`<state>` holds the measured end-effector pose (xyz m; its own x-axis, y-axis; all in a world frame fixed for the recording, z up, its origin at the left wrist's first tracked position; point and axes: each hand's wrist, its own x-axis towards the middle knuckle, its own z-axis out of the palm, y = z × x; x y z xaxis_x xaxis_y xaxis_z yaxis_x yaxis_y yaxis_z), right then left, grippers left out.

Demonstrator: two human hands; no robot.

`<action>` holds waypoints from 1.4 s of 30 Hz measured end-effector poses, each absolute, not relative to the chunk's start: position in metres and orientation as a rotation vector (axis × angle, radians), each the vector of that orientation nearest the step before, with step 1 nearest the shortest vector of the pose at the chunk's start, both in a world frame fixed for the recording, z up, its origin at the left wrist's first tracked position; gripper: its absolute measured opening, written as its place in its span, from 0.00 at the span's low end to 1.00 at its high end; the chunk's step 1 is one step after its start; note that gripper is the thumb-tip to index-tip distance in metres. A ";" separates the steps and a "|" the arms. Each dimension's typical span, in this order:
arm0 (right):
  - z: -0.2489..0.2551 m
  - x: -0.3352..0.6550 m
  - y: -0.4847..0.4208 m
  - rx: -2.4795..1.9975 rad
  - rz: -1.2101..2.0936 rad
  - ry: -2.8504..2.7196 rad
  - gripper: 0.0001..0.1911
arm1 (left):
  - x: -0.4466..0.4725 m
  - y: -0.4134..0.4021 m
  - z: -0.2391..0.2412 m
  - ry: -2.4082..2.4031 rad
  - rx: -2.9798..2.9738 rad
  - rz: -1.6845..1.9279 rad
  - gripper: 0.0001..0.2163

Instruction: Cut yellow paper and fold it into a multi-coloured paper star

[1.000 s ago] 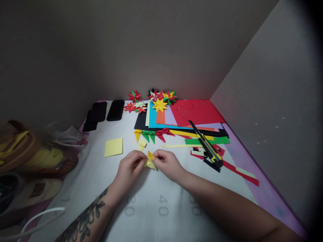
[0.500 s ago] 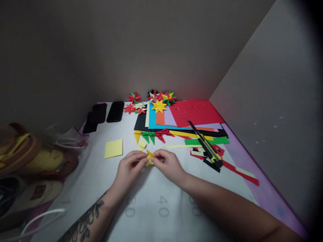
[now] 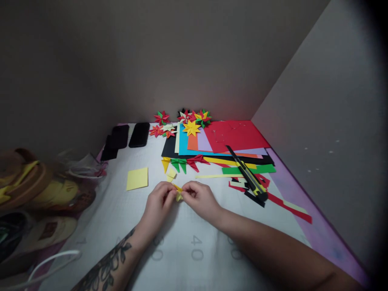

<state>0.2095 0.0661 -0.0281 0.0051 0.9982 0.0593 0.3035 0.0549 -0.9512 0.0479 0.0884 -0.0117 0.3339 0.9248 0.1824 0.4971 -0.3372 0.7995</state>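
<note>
Between my fingertips is a small piece of folded yellow paper (image 3: pixel 179 195), with a darker yellow part on top and a paler part below. My left hand (image 3: pixel 160 197) pinches its left side, and my right hand (image 3: pixel 200 199) pinches the right side; the fingers hide much of it. Just beyond lies a small pale yellow folded piece (image 3: pixel 171 174). Further back is a row of folded pointed pieces in yellow (image 3: pixel 165 164), green (image 3: pixel 179 164) and red (image 3: pixel 197 162). A pad of yellow square paper (image 3: pixel 137 178) lies left of my left hand.
A box cutter (image 3: pixel 248 173) rests on paper strips and scraps at right. Coloured sheets (image 3: pixel 236 135) are stacked behind, with several folded paper stars (image 3: pixel 191 128) around them. A black phone (image 3: pixel 139 134) lies at back left. Jars and bags (image 3: pixel 57 190) crowd the left edge.
The darker yellow part between my fingers is tipped lower and shows less. My left hand has shifted slightly to the right, and both hands still pinch the paper.
</note>
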 end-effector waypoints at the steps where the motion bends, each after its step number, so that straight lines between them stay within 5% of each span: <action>1: -0.029 0.210 0.067 -1.400 1.033 -1.386 0.03 | 0.048 0.088 -0.012 1.256 1.940 0.870 0.06; 23: -0.030 0.208 0.066 -1.371 1.069 -1.343 0.03 | 0.048 0.090 -0.009 1.332 1.718 0.741 0.10; 33: -0.027 0.207 0.065 -1.358 1.154 -1.256 0.06 | 0.045 0.085 -0.008 1.276 1.805 0.961 0.06; 42: -0.028 0.207 0.065 -1.374 1.101 -1.366 0.04 | 0.047 0.090 -0.004 1.295 1.701 0.721 0.09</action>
<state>0.2074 0.0650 -0.0285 0.0017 1.0000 -0.0056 0.2178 -0.0059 -0.9760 0.0467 0.0902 -0.0035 0.2953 0.9540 -0.0514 0.4592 -0.0946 0.8833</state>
